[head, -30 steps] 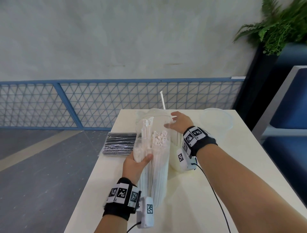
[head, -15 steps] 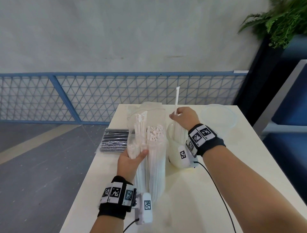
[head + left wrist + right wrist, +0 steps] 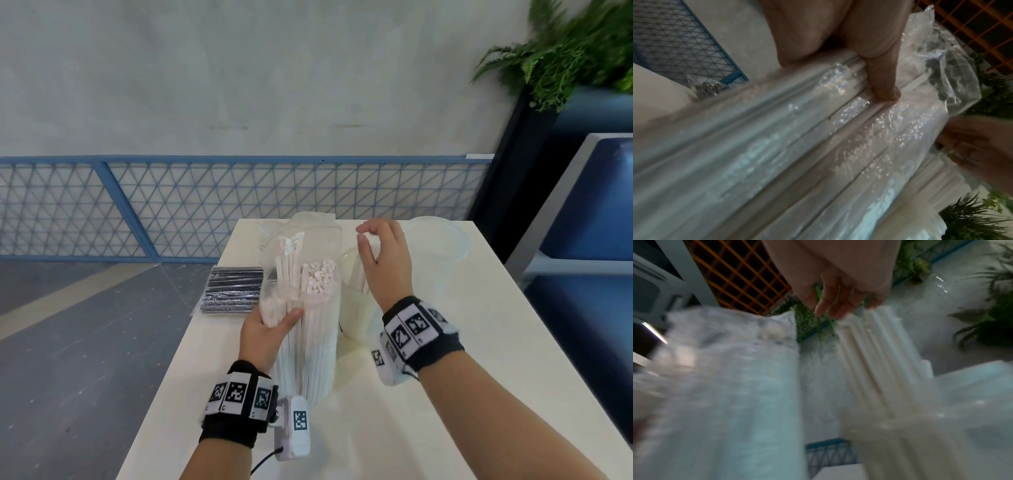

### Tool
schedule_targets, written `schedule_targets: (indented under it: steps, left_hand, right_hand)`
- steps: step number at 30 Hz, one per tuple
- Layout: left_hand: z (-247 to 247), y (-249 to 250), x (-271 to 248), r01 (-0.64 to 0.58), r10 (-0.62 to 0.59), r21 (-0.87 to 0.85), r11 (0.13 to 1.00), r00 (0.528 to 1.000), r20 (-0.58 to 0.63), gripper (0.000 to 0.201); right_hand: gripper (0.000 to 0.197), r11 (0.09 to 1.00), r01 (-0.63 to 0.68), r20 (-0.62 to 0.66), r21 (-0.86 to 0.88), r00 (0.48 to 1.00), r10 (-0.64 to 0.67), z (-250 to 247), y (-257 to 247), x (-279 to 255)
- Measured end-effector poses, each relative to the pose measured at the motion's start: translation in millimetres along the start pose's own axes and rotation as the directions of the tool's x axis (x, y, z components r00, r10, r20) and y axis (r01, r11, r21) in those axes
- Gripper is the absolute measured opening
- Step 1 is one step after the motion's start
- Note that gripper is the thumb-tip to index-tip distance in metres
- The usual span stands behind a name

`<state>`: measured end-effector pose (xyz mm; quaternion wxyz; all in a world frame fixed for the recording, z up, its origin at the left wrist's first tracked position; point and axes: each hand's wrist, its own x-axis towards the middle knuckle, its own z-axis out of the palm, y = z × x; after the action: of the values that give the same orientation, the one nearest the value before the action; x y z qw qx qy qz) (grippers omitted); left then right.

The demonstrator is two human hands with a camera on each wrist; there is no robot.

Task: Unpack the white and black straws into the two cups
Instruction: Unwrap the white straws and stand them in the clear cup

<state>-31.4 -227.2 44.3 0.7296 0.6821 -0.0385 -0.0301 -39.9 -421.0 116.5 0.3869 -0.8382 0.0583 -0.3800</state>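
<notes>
Bare forearms end in black wristbands (image 3: 432,346) ringed with white square-coded tags (image 3: 235,396), each carrying a white camera module (image 3: 296,432) with a thin black cable (image 3: 265,459).

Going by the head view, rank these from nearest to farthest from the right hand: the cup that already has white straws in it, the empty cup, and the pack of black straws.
From the right hand:
1. Cup with white straws, directly beneath the hand.
2. Empty cup, just to its right, at the table's far corner.
3. Pack of black straws, farthest, beyond the white-straw bag at the table's left edge.
</notes>
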Motion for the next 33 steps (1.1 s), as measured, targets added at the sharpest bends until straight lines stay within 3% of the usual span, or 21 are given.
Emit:
schedule_targets:
  steps: [2, 5, 7, 9, 10, 13, 15, 17, 18, 20, 22, 25, 28, 31, 33]
  left_hand:
    - [0.5, 2.4, -3.2, -0.009, 0.009, -0.022, 1.000, 1.000, 0.003, 0.028]
    - [2.1, 5.6, -8.4, -0.005, 0.007, -0.030, 1.000, 0.999, 0.052, 0.025]
    - [0.8, 3.9, -9.5, 0.014, -0.010, -0.030, 0.999, 0.993, 0.120, 0.048]
    - [-0.9, 2.1, -9.0, 0.044, -0.035, -0.045, 0.998, 0.980, 0.195, 0.082]
    - [-1.3, 2.1, -8.6, 0.045, -0.035, -0.044, 0.998, 0.978, 0.208, 0.089]
    - [-2.1, 4.3, -8.4, 0.026, -0.020, -0.033, 0.999, 0.986, 0.167, 0.081]
    - [-2.3, 3.7, -8.8, 0.032, -0.031, -0.006, 0.999, 0.993, 0.113, 0.069]
    - [-1.2, 2.4, -9.5, 0.035, -0.036, 0.020, 0.999, 0.997, 0.074, 0.060]
    - [-0.3, 2.5, -10.0, 0.030, -0.032, 0.027, 0.999, 0.997, 0.063, 0.057]
    - [1.9, 3.1, -10.8, 0.013, -0.014, 0.036, 0.999, 0.999, 0.042, 0.054]
    - [3.8, 3.8, -12.5, -0.004, 0.003, 0.045, 0.999, 1.000, 0.030, 0.052]
    - [6.7, 5.6, -15.6, -0.030, 0.029, 0.037, 0.999, 0.999, 0.032, 0.048]
    - [8.2, 5.4, -16.5, -0.039, 0.038, 0.033, 0.999, 0.999, 0.038, 0.049]
    - [5.7, 3.8, -15.9, -0.057, 0.056, 0.014, 0.998, 0.997, 0.061, 0.046]
    - [4.1, 5.0, -15.9, -0.063, 0.061, 0.012, 0.998, 0.990, 0.130, 0.054]
  right_hand:
    - [0.010, 0.994, 0.017, 0.018, 0.106, 1.000, -0.019, -3.9, -18.7, -18.6]
    - [0.036, 0.969, -0.180, 0.272, 0.169, 0.953, 0.130, 4.8, -27.2, -44.7]
    - [0.047, 0.943, -0.266, 0.393, 0.199, 0.903, 0.171, 8.9, -26.4, -54.9]
    - [0.046, 0.903, -0.333, 0.483, 0.271, 0.859, 0.172, 6.6, -27.6, -58.5]
    - [0.044, 0.881, -0.363, 0.519, 0.305, 0.839, 0.166, 5.2, -28.0, -59.3]
    - [0.046, 0.856, -0.380, 0.496, 0.351, 0.851, 0.174, 4.8, -28.5, -62.1]
    - [0.049, 0.925, -0.271, 0.345, 0.267, 0.923, 0.171, 5.2, -31.4, -63.4]
    - [0.046, 0.996, -0.038, 0.178, 0.080, 0.984, 0.023, 2.9, -36.3, -62.5]
    - [0.040, 0.995, 0.103, 0.147, -0.008, 0.984, -0.100, 1.7, -38.2, -61.3]
    - [0.026, 0.951, 0.264, 0.253, -0.162, 0.942, -0.219, -2.1, -43.6, -56.7]
    - [0.024, 0.911, 0.230, 0.418, -0.343, 0.906, -0.071, -6.5, -50.6, -51.3]
    - [0.039, 0.847, 0.166, 0.498, -0.505, 0.857, 0.129, -10.6, -55.7, -43.6]
    - [0.040, 0.880, 0.071, 0.520, -0.470, 0.828, 0.211, -12.7, -60.4, -35.9]
    - [0.056, 0.917, -0.059, 0.595, -0.395, 0.744, 0.304, -14.5, -59.3, -30.5]
    - [0.064, 0.919, -0.078, 0.627, -0.386, 0.709, 0.323, -14.4, -57.3, -31.0]
